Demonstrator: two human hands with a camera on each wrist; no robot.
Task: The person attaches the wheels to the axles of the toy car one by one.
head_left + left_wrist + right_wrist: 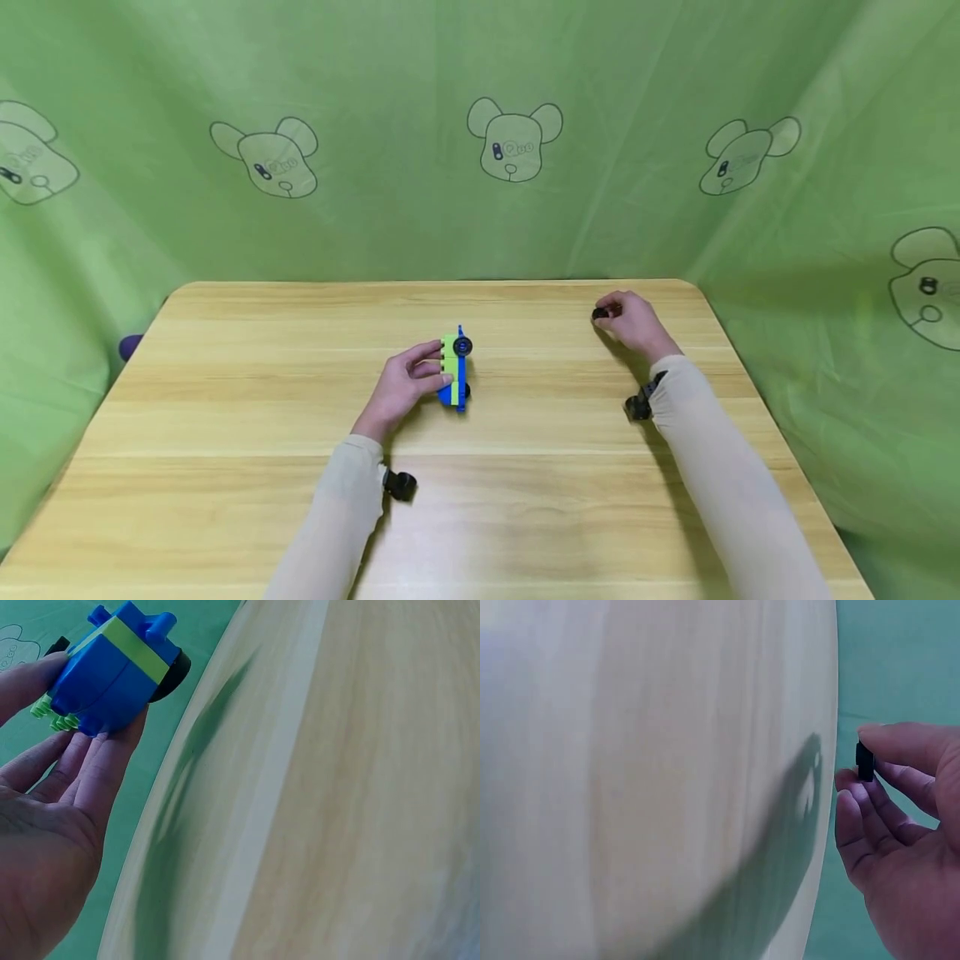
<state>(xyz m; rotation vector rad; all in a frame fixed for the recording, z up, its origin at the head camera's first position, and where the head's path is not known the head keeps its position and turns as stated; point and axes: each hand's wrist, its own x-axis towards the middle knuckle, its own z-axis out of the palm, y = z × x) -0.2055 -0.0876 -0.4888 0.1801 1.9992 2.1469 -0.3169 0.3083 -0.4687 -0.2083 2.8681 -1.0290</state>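
With our left hand (401, 383) we pinch a toy vehicle of blue and lime-green bricks (450, 367), thumb on one side and fingertips on the other. The toy sits just beyond the tips of that hand, on its right side, raised over the wooden table (480, 517); a black wheel (462, 346) shows at its far end. Our right hand (637, 323) is well apart, near the table's far right corner, and there we pinch a small black piece (600, 313) between thumb and fingers. That piece lies at the left of the right hand, farther from us than the toy, with a stretch of tabletop between the two. In the right wrist view we see it edge-on, dark and thin, so we cannot make out its detail.
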